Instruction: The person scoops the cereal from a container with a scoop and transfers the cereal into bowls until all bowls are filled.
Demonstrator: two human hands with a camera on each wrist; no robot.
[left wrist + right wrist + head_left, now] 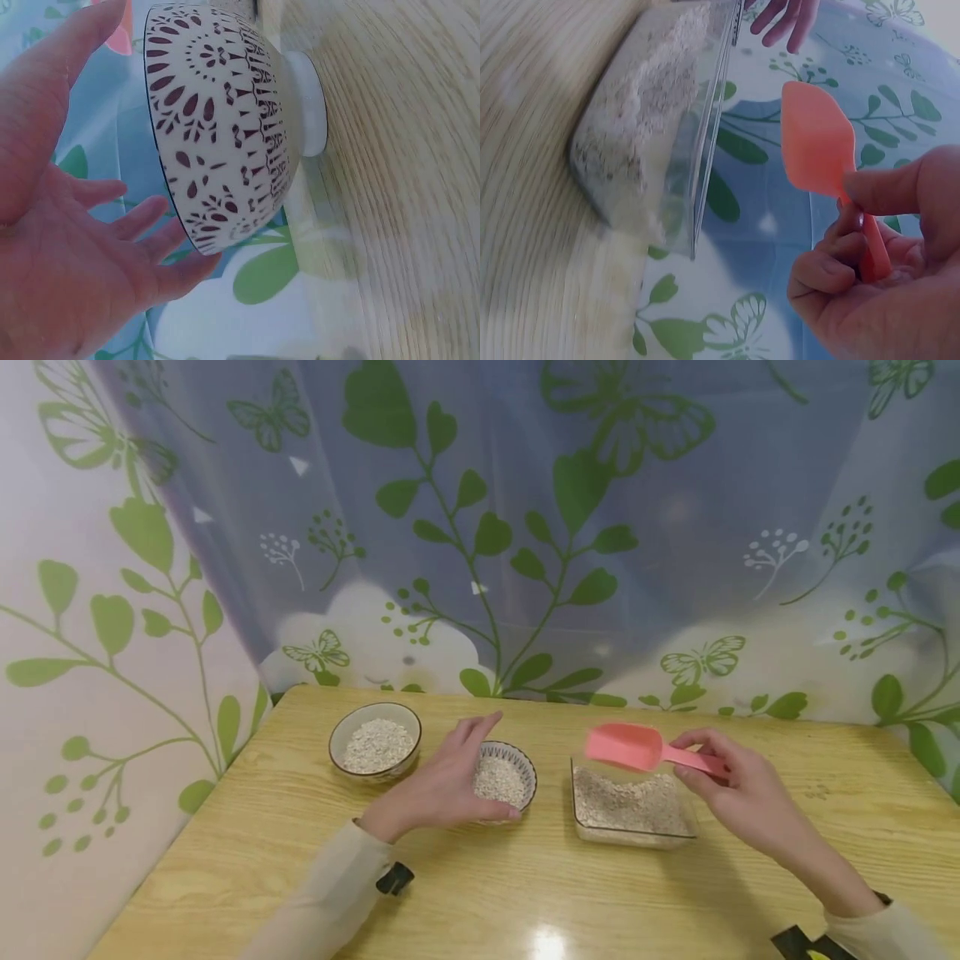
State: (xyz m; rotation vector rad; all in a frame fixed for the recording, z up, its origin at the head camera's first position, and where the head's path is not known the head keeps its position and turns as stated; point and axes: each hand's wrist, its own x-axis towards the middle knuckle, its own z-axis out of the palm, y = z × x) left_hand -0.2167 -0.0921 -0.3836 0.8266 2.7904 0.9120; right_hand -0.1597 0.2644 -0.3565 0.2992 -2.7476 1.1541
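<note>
My right hand [738,785] grips the handle of a pink scoop [626,747], held above a clear rectangular glass container [637,838] of oat flakes [630,800]. In the right wrist view, the thumb presses on the handle of the scoop [817,139] and the fingers curl under it. My left hand [442,772] spreads its thumb and fingers around the left side of a small patterned bowl [528,768] holding oat flakes. Seen from the left wrist, its fairly straight fingertips reach the rim of the bowl [232,135]; firm contact is unclear.
A second, dark-rimmed bowl [414,756] of oat flakes stands at the left, behind my left hand. All of them rest on a wooden table [480,893]. A curtain [510,643] with leaves and butterflies hangs along the table's back edge.
</note>
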